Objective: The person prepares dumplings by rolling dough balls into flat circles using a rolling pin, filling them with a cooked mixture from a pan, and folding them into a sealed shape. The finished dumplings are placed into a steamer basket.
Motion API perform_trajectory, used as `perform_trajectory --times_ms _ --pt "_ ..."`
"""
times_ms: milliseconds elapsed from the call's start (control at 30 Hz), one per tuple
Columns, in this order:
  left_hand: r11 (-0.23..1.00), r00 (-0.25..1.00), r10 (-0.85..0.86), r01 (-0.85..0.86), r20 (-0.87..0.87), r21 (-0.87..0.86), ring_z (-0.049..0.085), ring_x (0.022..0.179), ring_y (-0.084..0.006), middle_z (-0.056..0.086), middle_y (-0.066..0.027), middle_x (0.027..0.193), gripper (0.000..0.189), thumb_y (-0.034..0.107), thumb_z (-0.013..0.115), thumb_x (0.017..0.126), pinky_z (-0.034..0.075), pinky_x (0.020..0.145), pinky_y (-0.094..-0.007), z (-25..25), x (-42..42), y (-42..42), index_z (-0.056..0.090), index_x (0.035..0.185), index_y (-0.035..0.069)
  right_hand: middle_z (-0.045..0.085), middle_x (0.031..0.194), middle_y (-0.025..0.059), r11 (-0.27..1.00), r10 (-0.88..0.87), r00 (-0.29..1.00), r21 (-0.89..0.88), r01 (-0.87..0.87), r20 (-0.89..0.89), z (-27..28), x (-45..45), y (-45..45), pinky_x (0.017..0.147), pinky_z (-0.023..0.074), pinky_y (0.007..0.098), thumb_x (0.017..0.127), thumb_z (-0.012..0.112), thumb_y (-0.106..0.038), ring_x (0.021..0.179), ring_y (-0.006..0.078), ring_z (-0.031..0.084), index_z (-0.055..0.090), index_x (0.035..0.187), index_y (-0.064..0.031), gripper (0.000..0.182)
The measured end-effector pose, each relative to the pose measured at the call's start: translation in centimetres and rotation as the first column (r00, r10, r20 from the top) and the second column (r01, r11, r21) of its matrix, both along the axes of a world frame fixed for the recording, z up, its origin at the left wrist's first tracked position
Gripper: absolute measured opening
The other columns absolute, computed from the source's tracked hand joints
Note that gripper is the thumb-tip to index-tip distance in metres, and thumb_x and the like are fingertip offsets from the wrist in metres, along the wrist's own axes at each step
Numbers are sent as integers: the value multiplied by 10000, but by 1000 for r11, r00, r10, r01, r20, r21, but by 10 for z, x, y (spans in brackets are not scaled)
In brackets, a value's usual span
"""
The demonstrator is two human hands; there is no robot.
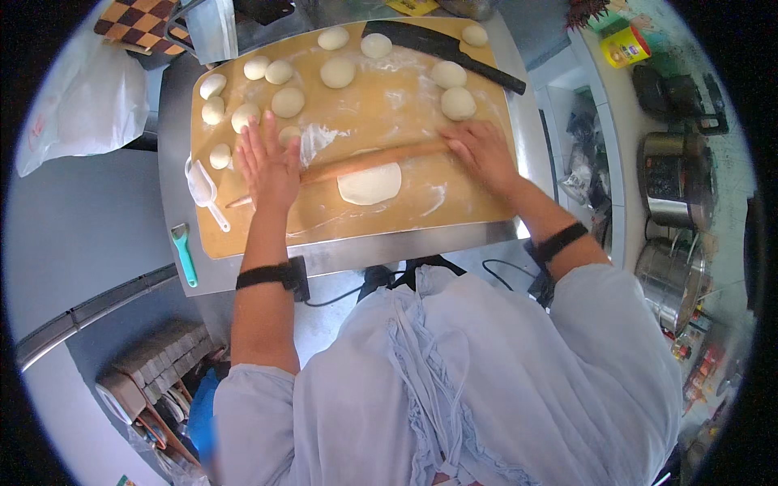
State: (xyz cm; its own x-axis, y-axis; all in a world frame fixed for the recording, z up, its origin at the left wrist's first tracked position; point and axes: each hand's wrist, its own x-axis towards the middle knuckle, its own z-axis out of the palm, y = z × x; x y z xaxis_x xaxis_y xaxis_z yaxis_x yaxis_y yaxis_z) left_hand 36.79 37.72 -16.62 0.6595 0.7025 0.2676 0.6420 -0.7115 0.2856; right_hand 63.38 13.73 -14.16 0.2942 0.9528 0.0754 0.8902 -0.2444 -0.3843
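A wooden rolling pin lies slantwise across a flattened piece of dough on a floured tan board. My left hand rests palm down on the pin's left part, its fingers extended; the tapered left end shows beyond it. At the pin's right end is my right hand, with its fingers partly curled and slightly blurred; they touch the pin. Several dough balls sit on the board behind the pin, one at my left fingertips and another just beyond my right hand.
A dark cleaver lies along the board's back right. At the left are a white plastic scoop and a turquoise-handled peeler on the metal table. A metal container stands at the back left. Pots occupy a right-hand counter.
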Motion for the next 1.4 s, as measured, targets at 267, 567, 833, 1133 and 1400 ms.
perform_trajectory --times_ms 267,567,833,1133,1400 --pt "992 987 -83 94 -139 79 175 1364 -306 195 -149 1474 629 406 448 894 121 1091 -488 3 -12 -22 221 1432 173 488 1236 121 987 -50 998 155 42 47 -16 -21 -40 952 347 431 888 503 -216 1085 302 475 420 1314 -127 442" --pt "982 972 -184 186 -147 5 174 1361 -326 202 -147 1470 563 403 394 922 121 1094 -478 -6 -16 -13 273 1416 162 482 1232 140 991 -102 994 82 104 -30 -19 -28 -44 994 306 463 884 506 -201 1153 318 430 440 1290 -95 425" --pt "996 993 -82 84 -86 19 162 1367 -310 196 -134 1476 592 422 410 908 119 1101 -445 4 -5 -6 257 1420 169 524 1182 125 979 -170 985 119 167 16 -10 -21 -15 998 293 437 891 498 -220 1120 302 460 506 1227 -86 363" --pt "979 958 -201 188 -203 -80 175 1360 -318 191 -146 1474 606 421 459 888 148 1092 -455 12 -52 -65 291 1407 156 568 1136 59 998 -33 999 59 32 17 -12 -33 -53 1055 183 496 865 544 -235 1129 218 480 540 1214 -187 353" --pt "828 966 -257 240 38 -507 462 1140 -332 516 -165 1205 554 285 683 753 359 977 -404 56 11 -83 498 1225 60 563 1033 50 992 50 999 119 -51 7 -4 -20 -24 930 303 446 804 612 -249 1039 250 487 609 1095 -171 301"
